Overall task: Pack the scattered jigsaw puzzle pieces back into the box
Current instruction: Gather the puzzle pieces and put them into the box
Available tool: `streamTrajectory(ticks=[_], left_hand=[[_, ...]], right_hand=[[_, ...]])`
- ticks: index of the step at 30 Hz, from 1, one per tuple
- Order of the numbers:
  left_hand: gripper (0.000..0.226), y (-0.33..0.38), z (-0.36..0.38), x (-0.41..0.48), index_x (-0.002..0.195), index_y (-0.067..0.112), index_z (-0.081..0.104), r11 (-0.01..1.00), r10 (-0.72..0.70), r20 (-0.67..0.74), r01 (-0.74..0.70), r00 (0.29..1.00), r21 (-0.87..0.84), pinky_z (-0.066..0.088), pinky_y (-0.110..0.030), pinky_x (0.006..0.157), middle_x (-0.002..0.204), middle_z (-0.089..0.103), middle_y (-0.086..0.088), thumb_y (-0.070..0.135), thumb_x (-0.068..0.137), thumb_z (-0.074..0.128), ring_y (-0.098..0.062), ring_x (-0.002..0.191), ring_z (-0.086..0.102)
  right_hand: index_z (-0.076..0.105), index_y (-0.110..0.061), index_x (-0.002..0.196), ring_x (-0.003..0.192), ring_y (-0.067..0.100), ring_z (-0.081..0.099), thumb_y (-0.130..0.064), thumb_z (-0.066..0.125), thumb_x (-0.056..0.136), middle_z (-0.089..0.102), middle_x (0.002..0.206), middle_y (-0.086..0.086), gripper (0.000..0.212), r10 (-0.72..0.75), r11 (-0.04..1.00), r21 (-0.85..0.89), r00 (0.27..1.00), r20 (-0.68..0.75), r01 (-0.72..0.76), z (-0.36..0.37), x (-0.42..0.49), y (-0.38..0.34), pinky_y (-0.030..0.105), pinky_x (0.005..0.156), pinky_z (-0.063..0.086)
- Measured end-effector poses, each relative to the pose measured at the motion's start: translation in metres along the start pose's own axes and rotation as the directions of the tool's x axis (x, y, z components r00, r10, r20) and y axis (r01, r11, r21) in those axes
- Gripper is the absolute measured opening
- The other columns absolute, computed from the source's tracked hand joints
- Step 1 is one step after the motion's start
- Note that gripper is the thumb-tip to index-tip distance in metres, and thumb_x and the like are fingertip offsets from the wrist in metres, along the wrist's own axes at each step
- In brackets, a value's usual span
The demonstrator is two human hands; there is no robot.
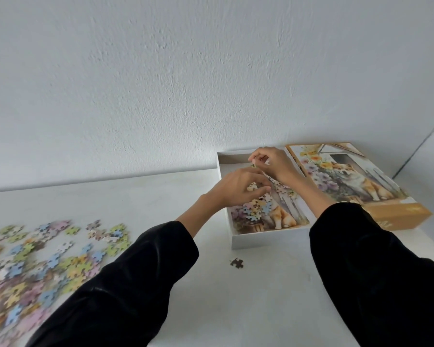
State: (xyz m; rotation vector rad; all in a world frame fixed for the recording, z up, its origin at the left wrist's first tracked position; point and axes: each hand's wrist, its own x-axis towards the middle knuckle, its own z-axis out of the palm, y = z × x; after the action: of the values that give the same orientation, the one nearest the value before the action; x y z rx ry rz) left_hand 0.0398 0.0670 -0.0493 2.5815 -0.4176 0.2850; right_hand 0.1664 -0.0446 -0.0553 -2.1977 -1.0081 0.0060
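Observation:
The open white box stands on the table at centre right, with a printed dog picture on its floor and a small heap of pastel puzzle pieces inside. Both hands hover over the box. My left hand has its fingers curled round a few pieces. My right hand is above the box's far end and pinches a small piece at its fingertips. A large scatter of loose pieces covers the table at the left. One dark piece lies alone in front of the box.
The box lid, orange-edged with a dog and flowers picture, lies right of the box against the wall. A white wall rises directly behind the white table. Black sleeves cover both forearms.

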Motion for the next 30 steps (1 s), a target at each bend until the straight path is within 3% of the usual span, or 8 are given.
streamTrajectory(ticks=[4,10,17,22,25,30], left_hand=[[0.021,0.007,-0.023,-0.021,0.098,0.013,0.069,1.000,0.015,-0.030,-0.015,0.999,-0.010,0.046,-0.028,0.068,0.094,0.066,-0.004,0.025,0.092,0.054,-0.014,0.081,0.059],[0.020,0.007,-0.061,-0.081,0.098,0.014,0.070,1.000,0.010,-0.091,-0.011,0.996,-0.004,0.051,-0.030,0.072,0.095,0.068,-0.001,0.025,0.091,0.056,-0.005,0.079,0.057],[0.017,-0.009,-0.100,-0.181,0.096,0.017,0.070,0.996,-0.086,-0.138,0.089,0.987,0.018,0.051,-0.026,0.078,0.093,0.067,0.004,0.018,0.089,0.055,-0.001,0.080,0.059],[0.015,-0.032,-0.123,-0.263,0.096,0.020,0.069,0.981,-0.160,-0.163,0.175,0.973,0.084,0.052,-0.028,0.075,0.095,0.066,0.006,0.022,0.089,0.055,-0.001,0.080,0.060],[0.018,-0.054,-0.126,-0.313,0.100,0.019,0.068,0.953,-0.238,-0.186,0.266,0.953,0.145,0.052,-0.031,0.077,0.102,0.065,0.001,0.027,0.091,0.054,-0.012,0.088,0.063],[0.031,-0.080,-0.114,-0.381,0.115,0.015,0.060,0.872,-0.409,-0.235,0.453,0.882,0.184,0.042,-0.045,0.101,0.130,0.052,-0.010,0.032,0.090,0.052,-0.026,0.120,0.049]], right_hand=[[0.069,-0.018,0.087,0.079,0.011,0.056,-0.018,0.056,0.085,0.066,0.090,-0.002,0.013,-0.033,0.999,-0.010,0.999,-0.030,0.033,-0.004,-0.001,-0.029,0.026,0.069,0.042],[0.069,-0.016,0.091,0.084,0.013,0.057,-0.018,0.057,0.088,0.068,0.095,0.003,0.012,-0.153,0.988,-0.020,0.988,-0.020,0.153,0.012,-0.019,-0.084,0.028,0.073,0.045],[0.068,-0.020,0.090,0.082,0.013,0.058,-0.015,0.057,0.087,0.067,0.089,-0.001,0.012,-0.254,0.967,-0.007,0.967,0.021,0.254,0.063,-0.040,-0.155,0.036,0.076,0.049],[0.067,-0.022,0.090,0.083,0.012,0.057,-0.015,0.057,0.087,0.065,0.087,-0.004,0.013,-0.261,0.965,0.042,0.963,0.073,0.258,0.119,-0.063,-0.208,0.034,0.075,0.048],[0.066,-0.023,0.092,0.083,0.013,0.056,-0.014,0.057,0.086,0.064,0.088,-0.003,0.014,-0.271,0.962,0.048,0.958,0.098,0.267,0.157,-0.083,-0.233,0.032,0.075,0.047],[0.061,-0.025,0.110,0.105,0.011,0.047,-0.021,0.057,0.087,0.057,0.108,-0.001,0.024,-0.204,0.979,0.028,0.970,0.134,0.202,0.213,-0.124,-0.257,0.027,0.081,0.041]])
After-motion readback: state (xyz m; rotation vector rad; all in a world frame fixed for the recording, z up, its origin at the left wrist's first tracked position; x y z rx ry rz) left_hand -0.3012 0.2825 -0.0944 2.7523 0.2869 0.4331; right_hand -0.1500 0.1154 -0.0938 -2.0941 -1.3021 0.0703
